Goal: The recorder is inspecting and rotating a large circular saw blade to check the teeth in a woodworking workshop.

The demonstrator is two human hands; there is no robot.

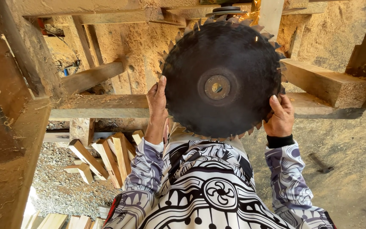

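— Dark steel under the fingers, is it? How do they sit?

— Left hand has its fingers pressed together and laid flat along the left rim of a large, dark, round, toothed steel saw blade; whether a thumb wraps behind the rim I cannot tell. Right hand pinches the lower right rim, thumb on the face and the other fingers curled under the teeth.

— Where is the blade itself?

— Held upright between both hands, in front of the chest, its flat face toward the camera. A rusty round hub with a centre hole sits in the middle. Its top edge reaches up to a dark round metal flange among the timbers.

— And past the hands?

— Sleeves with a black, white and grey swirl print run back to the body; a black cuff shows at the right wrist. Behind the blade, rough sawdust-coated wooden beams cross one another, with a squared timber block jutting at the right. Lower left, short pale wooden offcuts lie piled on grey gravel. Lower right, a dusty sawdust floor carries a small dark hammer-like tool.
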